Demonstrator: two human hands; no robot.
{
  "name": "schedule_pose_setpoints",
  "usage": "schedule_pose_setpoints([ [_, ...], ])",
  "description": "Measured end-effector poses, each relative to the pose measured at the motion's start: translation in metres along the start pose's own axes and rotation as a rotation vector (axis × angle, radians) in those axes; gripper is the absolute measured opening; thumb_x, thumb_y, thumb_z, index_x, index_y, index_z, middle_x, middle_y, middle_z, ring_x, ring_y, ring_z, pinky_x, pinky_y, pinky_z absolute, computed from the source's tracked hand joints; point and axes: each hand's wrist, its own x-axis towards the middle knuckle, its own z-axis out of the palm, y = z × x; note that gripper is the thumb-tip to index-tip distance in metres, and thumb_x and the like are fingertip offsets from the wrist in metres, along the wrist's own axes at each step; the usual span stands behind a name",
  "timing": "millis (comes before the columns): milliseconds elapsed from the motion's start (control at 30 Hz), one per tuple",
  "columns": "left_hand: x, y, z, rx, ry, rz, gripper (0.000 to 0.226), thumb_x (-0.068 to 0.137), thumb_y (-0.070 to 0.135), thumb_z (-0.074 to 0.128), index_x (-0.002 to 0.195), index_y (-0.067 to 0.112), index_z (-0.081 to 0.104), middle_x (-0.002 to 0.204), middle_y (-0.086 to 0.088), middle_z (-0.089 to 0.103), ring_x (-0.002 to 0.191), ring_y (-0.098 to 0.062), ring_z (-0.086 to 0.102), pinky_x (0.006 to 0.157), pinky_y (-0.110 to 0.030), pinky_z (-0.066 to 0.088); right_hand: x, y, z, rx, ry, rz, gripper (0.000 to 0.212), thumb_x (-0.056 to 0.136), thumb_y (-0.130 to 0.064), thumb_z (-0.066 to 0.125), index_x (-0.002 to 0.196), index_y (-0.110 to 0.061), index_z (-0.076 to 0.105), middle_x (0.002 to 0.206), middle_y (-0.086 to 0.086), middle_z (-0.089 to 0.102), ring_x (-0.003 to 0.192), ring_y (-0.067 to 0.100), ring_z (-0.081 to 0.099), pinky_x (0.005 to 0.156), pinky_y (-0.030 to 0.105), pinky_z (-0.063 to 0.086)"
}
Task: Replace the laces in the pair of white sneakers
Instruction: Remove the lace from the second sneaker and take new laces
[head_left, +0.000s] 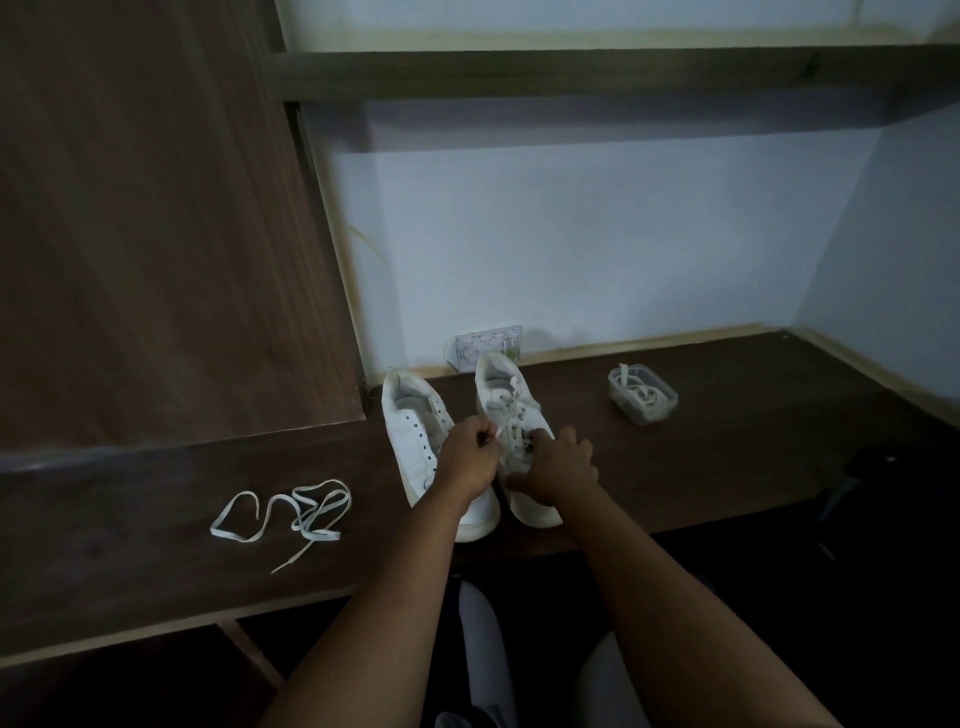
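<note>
Two white sneakers sit side by side on the dark desk (727, 441), toes toward the person, handy for lacing. The left hand (467, 460) pinches a lace (511, 410) on the right sneaker (511, 431), pulling it taut; the right hand (558, 467), fingers curled, steadies that shoe. The left sneaker (415, 426) has bare eyelets. A loose lace (291, 512) lies at nine o'clock; a tub (643, 399) with laces at two. No readable writing.

A dark wooden bench (727, 467) carries two white sneakers (415, 447) side by side, a loose lace (291, 514), a lace-filled plastic tub (642, 400) and a packet (483, 345).
</note>
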Motion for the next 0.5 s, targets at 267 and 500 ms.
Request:
schedule_pose_setpoints([
  [267,0.021,0.0,0.006,0.14,0.086,0.062,0.014,0.092,0.01,0.052,0.095,0.018,0.064,0.096,0.007,0.063,0.091,-0.009,0.056,0.07,-0.02,0.039,0.052,0.007,-0.029,0.151,0.277,-0.142,0.025,0.092,-0.02,0.05,0.109,-0.005,0.06,0.114,0.017,0.061,0.103,0.03,0.057,0.082,0.033,0.044],
  [500,0.037,0.0,0.011,0.26,0.102,0.078,0.019,0.095,0.019,0.055,0.113,0.018,0.062,0.107,0.005,0.068,0.105,-0.013,0.062,0.081,-0.023,0.044,0.069,0.001,-0.025,0.181,0.309,-0.322,0.012,0.088,-0.017,0.057,0.087,-0.007,0.065,0.089,0.01,0.067,0.085,0.027,0.063,0.065,0.025,0.038],
])
